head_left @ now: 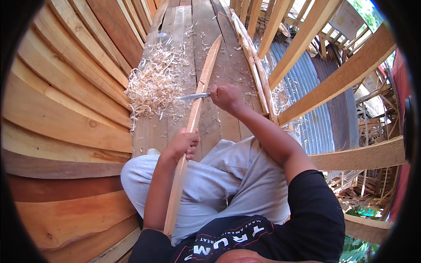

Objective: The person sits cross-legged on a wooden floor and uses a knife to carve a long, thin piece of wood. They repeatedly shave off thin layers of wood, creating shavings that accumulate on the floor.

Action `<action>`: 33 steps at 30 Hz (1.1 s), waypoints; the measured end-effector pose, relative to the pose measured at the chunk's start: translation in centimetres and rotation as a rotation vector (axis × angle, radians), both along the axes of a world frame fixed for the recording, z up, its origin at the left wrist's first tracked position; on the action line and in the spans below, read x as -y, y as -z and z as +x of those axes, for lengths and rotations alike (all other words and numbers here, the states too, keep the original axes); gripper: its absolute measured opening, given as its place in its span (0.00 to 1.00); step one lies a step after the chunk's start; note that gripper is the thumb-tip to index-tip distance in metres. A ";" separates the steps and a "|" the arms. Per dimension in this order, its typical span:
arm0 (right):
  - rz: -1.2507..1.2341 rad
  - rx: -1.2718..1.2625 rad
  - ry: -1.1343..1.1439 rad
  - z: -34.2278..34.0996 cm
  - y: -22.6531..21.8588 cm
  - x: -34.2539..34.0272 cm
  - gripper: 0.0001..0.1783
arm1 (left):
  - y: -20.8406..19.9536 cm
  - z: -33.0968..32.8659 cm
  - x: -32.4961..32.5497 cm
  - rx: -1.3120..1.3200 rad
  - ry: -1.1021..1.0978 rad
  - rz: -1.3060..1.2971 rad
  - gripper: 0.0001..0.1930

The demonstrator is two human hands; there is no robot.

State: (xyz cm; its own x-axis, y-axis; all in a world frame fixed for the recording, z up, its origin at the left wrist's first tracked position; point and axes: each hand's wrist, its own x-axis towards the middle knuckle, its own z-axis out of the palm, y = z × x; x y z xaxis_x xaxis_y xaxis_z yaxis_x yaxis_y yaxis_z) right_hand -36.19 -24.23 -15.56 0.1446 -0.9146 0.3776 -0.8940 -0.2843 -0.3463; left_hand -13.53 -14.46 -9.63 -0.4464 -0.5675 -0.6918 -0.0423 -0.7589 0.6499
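Note:
A long, narrow wooden strip [207,73] slants from beside my left arm up across the floorboards, its far end tapered. My left hand [183,144] is wrapped round it at about mid-length, over my bent leg. In my right hand [226,97], closed in a fist, is the handle of a knife [193,96]. The blade points left and lies across the strip, ahead of my left hand. A small curl of wood stands up on the strip just beyond the blade. The knife's handle is mostly hidden in my fist.
A heap of wood shavings [158,81] lies left of the strip on the plank floor [153,138]. Upright boards [66,109] wall the left side. Along the right run a rough wooden edge rail [254,61] and slanting railing slats [337,83], with corrugated metal sheets [302,96] below.

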 end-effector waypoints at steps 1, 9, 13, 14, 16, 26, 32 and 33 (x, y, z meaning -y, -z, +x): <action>0.004 -0.027 -0.014 0.6 -0.6 -0.6 0.29 | -0.1 0.5 0.3 0.001 0.001 -0.003 0.11; 0.255 -0.045 0.158 -1.9 -1.5 0.8 0.29 | -1.4 0.0 -2.7 0.072 0.044 -0.005 0.12; 0.150 -0.030 0.077 -1.6 -0.2 1.1 0.29 | -1.1 -0.2 -1.6 0.028 0.028 -0.025 0.13; 0.109 -0.003 0.121 -1.6 0.0 1.5 0.28 | -1.0 -0.2 -0.9 0.037 0.005 -0.004 0.13; 0.101 -0.029 -0.003 0.1 0.1 0.5 0.29 | -1.0 0.3 -0.5 0.037 -0.014 0.040 0.13; 0.247 -0.072 -0.012 -1.2 -0.8 1.6 0.30 | -1.5 0.6 -1.5 0.051 0.060 0.051 0.14; 0.149 -0.041 0.036 -0.2 0.0 2.4 0.29 | -2.2 0.7 -0.2 0.028 0.012 0.057 0.14; 0.108 -0.090 -0.008 -0.8 -0.3 2.2 0.29 | -2.3 0.4 -1.0 0.019 0.023 0.054 0.15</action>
State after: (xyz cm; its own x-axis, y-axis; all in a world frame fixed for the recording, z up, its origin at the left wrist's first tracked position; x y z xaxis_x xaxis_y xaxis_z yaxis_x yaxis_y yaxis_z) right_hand -36.98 -26.43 -15.25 0.1811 -0.9478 0.2623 -0.9206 -0.2573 -0.2939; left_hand -13.10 -13.47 -7.29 -0.4457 -0.5190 -0.7294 -0.0721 -0.7913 0.6072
